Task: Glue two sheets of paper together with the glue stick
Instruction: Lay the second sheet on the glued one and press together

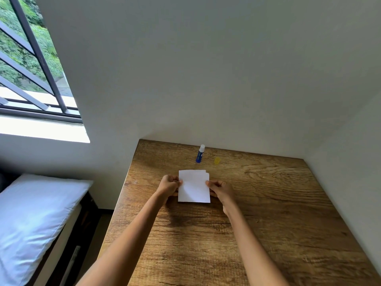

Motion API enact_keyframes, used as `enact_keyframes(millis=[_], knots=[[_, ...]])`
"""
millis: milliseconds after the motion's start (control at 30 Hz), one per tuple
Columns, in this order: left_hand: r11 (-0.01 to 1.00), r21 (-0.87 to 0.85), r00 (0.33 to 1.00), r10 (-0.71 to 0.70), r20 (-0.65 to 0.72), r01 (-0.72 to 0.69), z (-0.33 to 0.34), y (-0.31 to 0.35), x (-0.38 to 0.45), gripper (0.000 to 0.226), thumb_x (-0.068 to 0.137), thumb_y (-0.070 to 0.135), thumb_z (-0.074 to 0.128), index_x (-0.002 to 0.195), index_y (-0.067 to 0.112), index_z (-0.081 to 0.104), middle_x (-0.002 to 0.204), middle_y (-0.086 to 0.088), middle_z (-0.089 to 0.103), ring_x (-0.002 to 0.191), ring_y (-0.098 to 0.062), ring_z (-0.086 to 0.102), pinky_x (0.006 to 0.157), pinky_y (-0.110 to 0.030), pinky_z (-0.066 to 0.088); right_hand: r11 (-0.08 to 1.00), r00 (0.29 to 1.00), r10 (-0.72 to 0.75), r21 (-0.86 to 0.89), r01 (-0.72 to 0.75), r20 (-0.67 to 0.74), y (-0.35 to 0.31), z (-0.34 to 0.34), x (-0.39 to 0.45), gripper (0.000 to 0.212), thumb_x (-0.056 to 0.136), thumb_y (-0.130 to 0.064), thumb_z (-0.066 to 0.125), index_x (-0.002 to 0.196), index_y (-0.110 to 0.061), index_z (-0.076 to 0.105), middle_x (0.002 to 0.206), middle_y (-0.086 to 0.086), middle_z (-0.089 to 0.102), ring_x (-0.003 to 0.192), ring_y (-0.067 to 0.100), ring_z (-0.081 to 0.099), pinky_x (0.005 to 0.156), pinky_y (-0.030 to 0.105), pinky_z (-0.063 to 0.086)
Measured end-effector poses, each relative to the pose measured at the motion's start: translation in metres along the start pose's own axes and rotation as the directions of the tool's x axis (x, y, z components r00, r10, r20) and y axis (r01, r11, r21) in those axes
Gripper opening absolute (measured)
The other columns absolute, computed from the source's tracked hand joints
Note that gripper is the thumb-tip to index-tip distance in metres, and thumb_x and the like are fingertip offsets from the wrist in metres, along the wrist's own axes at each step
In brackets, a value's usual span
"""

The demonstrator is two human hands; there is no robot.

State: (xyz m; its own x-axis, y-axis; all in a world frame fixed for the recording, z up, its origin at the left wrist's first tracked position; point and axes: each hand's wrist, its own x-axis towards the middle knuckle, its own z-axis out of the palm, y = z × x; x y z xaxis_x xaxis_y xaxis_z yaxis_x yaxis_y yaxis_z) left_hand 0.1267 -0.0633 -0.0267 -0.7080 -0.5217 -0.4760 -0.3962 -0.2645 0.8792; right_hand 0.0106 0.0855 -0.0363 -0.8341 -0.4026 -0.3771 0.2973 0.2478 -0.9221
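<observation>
The left hand (169, 183) and right hand (219, 188) each pinch a side edge of the white paper sheets (193, 187), stacked slightly offset between them. The uncapped glue stick (200, 154) stands on the tabletop (268, 213) just beyond.

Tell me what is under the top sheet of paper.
Under the top sheet a second sheet peeks out at the far right corner; the rest is covered. Both hands pinch the side edges over the wooden table.
</observation>
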Motion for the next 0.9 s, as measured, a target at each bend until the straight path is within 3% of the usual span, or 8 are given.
enact_keyframes(millis=[267,500,667,800,900], knots=[[0.998,-0.052,1.000,0.015,-0.026,-0.016,0.000,0.001,-0.001,0.044,0.095,0.023,0.052,0.132,0.000,0.045,0.123,-0.016,0.058,0.104,-0.025,0.060,0.071,-0.031,0.054,0.997,0.997,-0.074,-0.002,0.074,-0.030,0.004,0.002,-0.002,0.011,0.077,-0.015,0.074,0.077,-0.011,0.065,0.078,0.004,0.069,0.070,0.011,0.064,0.053,0.014,0.052],[0.977,-0.209,0.995,-0.062,-0.073,0.046,-0.002,0.005,0.001,0.027,0.093,0.018,0.054,0.115,0.002,0.056,0.102,-0.012,0.063,0.082,-0.020,0.062,0.064,-0.027,0.052,0.988,0.988,-0.151,-0.029,0.152,0.027,0.008,-0.006,-0.006,0.007,0.078,-0.013,0.072,0.080,-0.014,0.065,0.080,0.002,0.068,0.072,0.008,0.063,0.059,0.012,0.052],[0.960,-0.271,0.994,-0.091,-0.058,0.072,-0.004,0.008,0.004,0.029,0.091,0.020,0.057,0.114,0.001,0.056,0.103,-0.014,0.066,0.087,-0.026,0.065,0.073,-0.034,0.055,0.981,0.979,-0.170,-0.079,0.179,0.113,0.008,-0.015,-0.008,0.006,0.080,-0.013,0.070,0.083,-0.014,0.065,0.086,0.002,0.066,0.084,0.013,0.060,0.080,0.025,0.051],[0.967,-0.245,0.996,-0.082,-0.021,0.074,-0.006,0.010,0.005,0.038,0.087,0.027,0.063,0.114,0.000,0.057,0.110,-0.018,0.065,0.100,-0.031,0.064,0.087,-0.039,0.053,0.970,0.970,-0.203,-0.112,0.218,0.135,0.008,-0.014,-0.009,0.005,0.082,-0.012,0.069,0.083,-0.015,0.065,0.082,-0.001,0.063,0.079,0.010,0.056,0.073,0.019,0.046],[0.963,-0.252,0.995,-0.098,-0.012,0.092,-0.008,0.014,0.007,0.036,0.088,0.018,0.062,0.116,-0.003,0.056,0.113,-0.021,0.064,0.094,-0.029,0.065,0.081,-0.037,0.055,0.964,0.964,-0.230,-0.106,0.244,0.134,0.009,-0.014,-0.010,0.004,0.082,-0.012,0.068,0.084,-0.015,0.065,0.083,-0.001,0.064,0.078,0.007,0.056,0.070,0.014,0.046]])
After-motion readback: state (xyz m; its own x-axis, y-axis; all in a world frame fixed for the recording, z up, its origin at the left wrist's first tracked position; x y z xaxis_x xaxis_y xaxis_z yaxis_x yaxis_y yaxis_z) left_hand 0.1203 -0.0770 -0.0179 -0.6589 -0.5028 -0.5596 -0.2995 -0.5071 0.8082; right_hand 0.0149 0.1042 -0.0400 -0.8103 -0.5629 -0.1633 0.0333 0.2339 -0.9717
